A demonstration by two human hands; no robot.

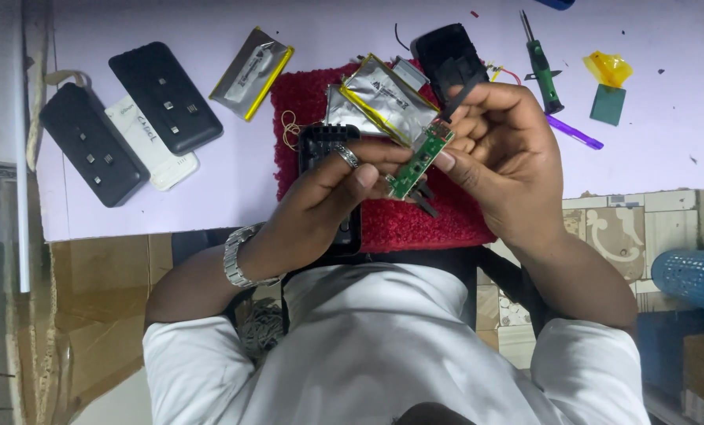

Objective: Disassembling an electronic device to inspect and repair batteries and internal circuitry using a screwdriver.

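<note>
Green and narrow, the circuit board [419, 160] sits between both hands just above the red mat [415, 216], near the middle of the view. The left hand [328, 197], with a ring and a metal watch, is closed on the board's lower end between thumb and fingertips, while the right hand [505, 153] is closed on its upper end, which probably keeps the small part steady and its face turned up for a close look. Its long axis runs on a slant, from about 7 o'clock up toward 1 o'clock, with the upper end pointing at the silver battery pouch [387, 96] lying on the mat. A black casing [328, 185] lies under the left hand. At 10 o'clock on the pale tabletop [667, 149], two black power banks [92, 144] and a white one [153, 145] lie side by side; a green screwdriver [542, 67] rests at 1 o'clock.
</note>
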